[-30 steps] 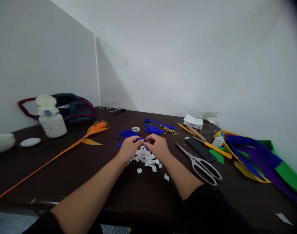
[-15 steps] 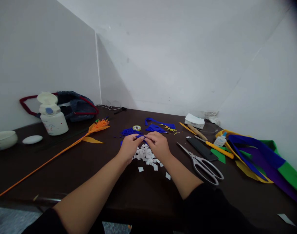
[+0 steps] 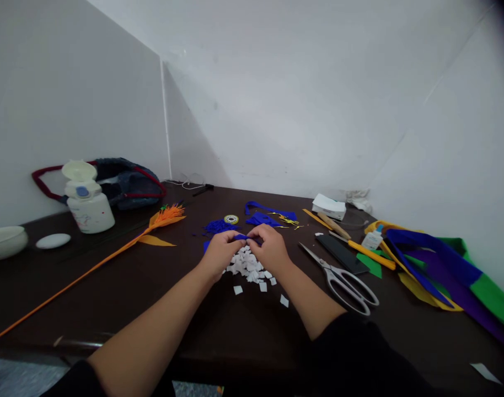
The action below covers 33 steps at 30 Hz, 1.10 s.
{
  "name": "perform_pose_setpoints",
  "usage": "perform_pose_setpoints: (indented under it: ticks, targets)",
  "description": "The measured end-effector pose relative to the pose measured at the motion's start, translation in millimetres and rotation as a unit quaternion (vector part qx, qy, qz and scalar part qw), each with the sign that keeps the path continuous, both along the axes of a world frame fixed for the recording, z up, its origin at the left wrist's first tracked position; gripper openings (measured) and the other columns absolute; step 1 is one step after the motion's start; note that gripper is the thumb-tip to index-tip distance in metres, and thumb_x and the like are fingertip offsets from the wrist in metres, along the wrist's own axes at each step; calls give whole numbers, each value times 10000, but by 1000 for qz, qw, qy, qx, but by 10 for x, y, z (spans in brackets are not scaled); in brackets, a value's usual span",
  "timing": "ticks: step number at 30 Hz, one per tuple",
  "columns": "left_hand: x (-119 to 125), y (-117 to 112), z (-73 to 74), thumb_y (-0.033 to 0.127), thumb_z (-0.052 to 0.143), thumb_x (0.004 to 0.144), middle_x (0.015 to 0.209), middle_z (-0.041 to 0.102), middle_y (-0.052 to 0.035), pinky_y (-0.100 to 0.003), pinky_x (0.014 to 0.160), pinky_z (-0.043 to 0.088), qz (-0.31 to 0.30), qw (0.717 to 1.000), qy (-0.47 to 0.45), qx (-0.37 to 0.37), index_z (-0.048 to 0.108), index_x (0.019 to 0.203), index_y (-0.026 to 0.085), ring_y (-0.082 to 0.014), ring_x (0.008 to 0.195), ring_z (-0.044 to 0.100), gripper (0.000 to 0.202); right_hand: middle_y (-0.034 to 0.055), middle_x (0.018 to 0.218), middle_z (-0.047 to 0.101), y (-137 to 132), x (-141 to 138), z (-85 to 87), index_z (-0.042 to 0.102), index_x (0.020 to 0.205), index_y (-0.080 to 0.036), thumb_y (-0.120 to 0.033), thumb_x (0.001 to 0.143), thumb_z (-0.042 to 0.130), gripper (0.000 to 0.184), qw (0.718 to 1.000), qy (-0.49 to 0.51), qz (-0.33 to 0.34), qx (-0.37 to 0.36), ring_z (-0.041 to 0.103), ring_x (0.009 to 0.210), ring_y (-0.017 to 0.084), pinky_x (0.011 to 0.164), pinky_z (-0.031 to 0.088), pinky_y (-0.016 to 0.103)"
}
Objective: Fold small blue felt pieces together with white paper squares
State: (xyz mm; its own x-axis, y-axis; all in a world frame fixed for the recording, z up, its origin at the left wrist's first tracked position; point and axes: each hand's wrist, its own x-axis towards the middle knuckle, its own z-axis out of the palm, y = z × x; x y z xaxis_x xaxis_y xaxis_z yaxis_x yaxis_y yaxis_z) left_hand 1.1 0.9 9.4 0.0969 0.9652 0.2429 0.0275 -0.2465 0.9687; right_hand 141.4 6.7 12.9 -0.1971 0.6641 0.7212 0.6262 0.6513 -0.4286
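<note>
My left hand and my right hand meet over a heap of small white paper squares on the dark table. Both pinch a small blue felt piece between their fingertips, holding it just above the heap. More blue felt scraps lie just beyond the hands, next to a small yellow roll of tape.
Large scissors lie right of my hands, with a yellow-handled tool, a glue bottle and coloured felt sheets further right. An orange stemmed flower, a white jar, a bowl and a bag stand left.
My hands have stayed over the white squares; the fingertips have drawn slightly apart along the blue piece, which shows more between them now.
</note>
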Motion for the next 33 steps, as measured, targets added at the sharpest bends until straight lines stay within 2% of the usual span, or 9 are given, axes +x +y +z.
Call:
perform_pose_setpoints:
  ticks: [5,12,19,22,27,31,33]
  targets:
    - [4,-11,3,241,598,598,660,589,-3,-232,613,372,-40,999,-11,2,616,717,142,-115,616,500,156,2,706,561,4,7,1,536,676,-188,-135,609,515,87,997,58,23,-48,514,686,134,644,416,246]
    - [-8,-25,7,311,612,624,712,598,-21,-258,652,393,-60,998,9,24,599,753,139,-133,662,520,215,-31,636,542,-31,26,63,505,642,-185,-135,578,527,84,987,98,68,-112,500,612,112,590,407,221]
    - [-20,-2,10,329,611,608,622,554,14,-231,579,374,-33,999,8,28,582,701,142,-108,591,482,211,-16,665,568,-34,10,63,562,657,-182,-131,598,538,82,991,81,72,-73,515,639,114,612,410,226]
    - [-37,17,-2,328,601,614,573,536,24,-221,546,360,-29,999,-8,17,571,672,144,-98,547,467,195,-3,692,597,-14,41,60,597,686,-184,-153,602,576,91,990,83,72,-83,536,663,125,642,421,249]
    - [-82,52,-3,305,608,621,639,563,10,-224,605,374,13,999,-44,29,578,679,142,-103,606,488,176,12,737,596,34,150,60,603,761,-182,-183,646,581,117,983,124,99,-97,547,674,129,647,442,264]
    - [-81,55,-8,313,617,609,636,567,11,-230,610,376,20,998,-54,29,585,676,143,-107,605,491,185,32,873,586,27,162,69,582,931,-198,-188,657,601,275,982,114,146,-45,556,791,143,708,450,278]
    - [-67,46,-17,327,612,615,619,565,14,-235,594,376,1,998,-54,18,580,684,147,-108,584,492,196,32,851,602,17,132,61,602,911,-205,-201,673,603,237,987,77,141,-4,553,800,146,746,438,293]
